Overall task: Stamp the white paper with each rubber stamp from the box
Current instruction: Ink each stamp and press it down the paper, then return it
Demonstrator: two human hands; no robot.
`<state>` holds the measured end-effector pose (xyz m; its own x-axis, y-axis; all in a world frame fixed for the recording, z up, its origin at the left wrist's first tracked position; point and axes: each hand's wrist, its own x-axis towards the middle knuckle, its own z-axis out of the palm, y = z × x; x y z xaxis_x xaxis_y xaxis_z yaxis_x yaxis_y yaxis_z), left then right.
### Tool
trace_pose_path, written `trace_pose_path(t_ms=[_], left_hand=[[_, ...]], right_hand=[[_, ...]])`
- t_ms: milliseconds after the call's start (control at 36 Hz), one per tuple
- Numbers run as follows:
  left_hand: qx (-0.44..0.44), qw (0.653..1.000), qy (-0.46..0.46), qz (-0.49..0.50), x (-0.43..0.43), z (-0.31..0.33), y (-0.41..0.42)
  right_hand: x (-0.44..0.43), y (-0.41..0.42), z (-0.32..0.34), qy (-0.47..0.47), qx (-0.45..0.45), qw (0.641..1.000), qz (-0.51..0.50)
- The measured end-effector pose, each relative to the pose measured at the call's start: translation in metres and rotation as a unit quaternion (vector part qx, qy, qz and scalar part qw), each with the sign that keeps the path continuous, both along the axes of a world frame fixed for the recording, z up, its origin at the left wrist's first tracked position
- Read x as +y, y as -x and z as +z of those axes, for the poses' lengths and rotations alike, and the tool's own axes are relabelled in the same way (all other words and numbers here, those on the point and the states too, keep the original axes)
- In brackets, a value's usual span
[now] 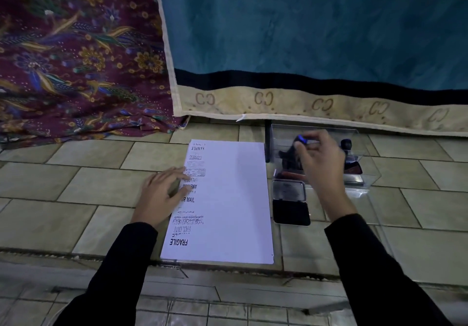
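A white paper [233, 199] lies on the tiled floor, with a column of several stamped marks down its left side. My left hand [162, 194] rests flat on the paper's left edge, fingers spread over some marks. To the right stands a clear plastic box [364, 173] holding several dark rubber stamps [350, 156]. Over the box, my right hand [321, 158] pinches a small stamp with a blue top [301, 140] between its fingertips. An open ink pad [291, 210], with its lid up, sits in front of the box beside the paper.
A teal rug with a beige border [304, 102] hangs or lies just behind the box and paper. Patterned maroon cloth [76, 59] covers the back left. A step edge [228, 272] runs across the floor just below the paper.
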<state>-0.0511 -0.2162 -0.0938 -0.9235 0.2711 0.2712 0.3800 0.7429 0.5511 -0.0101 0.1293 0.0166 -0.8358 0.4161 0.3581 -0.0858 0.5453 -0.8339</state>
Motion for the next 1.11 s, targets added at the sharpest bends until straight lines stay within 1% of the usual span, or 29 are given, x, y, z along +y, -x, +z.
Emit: trace_pose_path(t_ms=[83,139,194,306,444,556,722,833,1000,1056,1111], left_hand=[[0.007,1.000,-0.001,-0.001,0.001,-0.001,0.001],[0.007,1.000,-0.005,0.002,0.001,-0.001,0.001],[0.008,1.000,-0.010,0.001,0.002,0.000,0.000],[0.007,1.000,-0.013,0.001,0.001,0.001,-0.001],[0.001,1.000,-0.015,0.001,0.002,0.003,-0.001],[-0.003,1.000,-0.017,0.004,0.003,0.005,-0.002],[-0.004,1.000,-0.014,0.003,0.004,0.007,-0.003],[-0.006,1.000,-0.016,0.004,0.003,0.006,-0.003],[-0.010,1.000,-0.015,-0.002,0.000,0.003,-0.001],[-0.014,1.000,-0.028,0.000,-0.001,0.001,0.001],[-0.032,0.996,-0.080,0.005,-0.001,-0.001,0.002]], right_hand=[[0.029,0.010,-0.009,-0.101,-0.053,0.993,-0.034],[0.038,0.014,-0.014,-0.143,-0.086,0.985,-0.031],[0.042,0.018,-0.017,-0.165,-0.117,0.979,-0.028],[0.044,0.028,-0.018,-0.203,-0.138,0.969,-0.015],[0.043,0.037,-0.018,-0.248,-0.197,0.948,0.008],[0.044,0.043,-0.014,-0.252,-0.226,0.941,0.014],[0.037,0.046,-0.016,-0.218,-0.238,0.946,-0.006],[0.039,0.045,-0.019,-0.233,-0.243,0.941,-0.029],[0.046,0.044,-0.020,-0.246,-0.238,0.939,-0.015],[0.050,0.044,-0.017,-0.244,-0.213,0.946,-0.023],[0.059,0.043,-0.012,-0.244,-0.191,0.950,-0.044]])
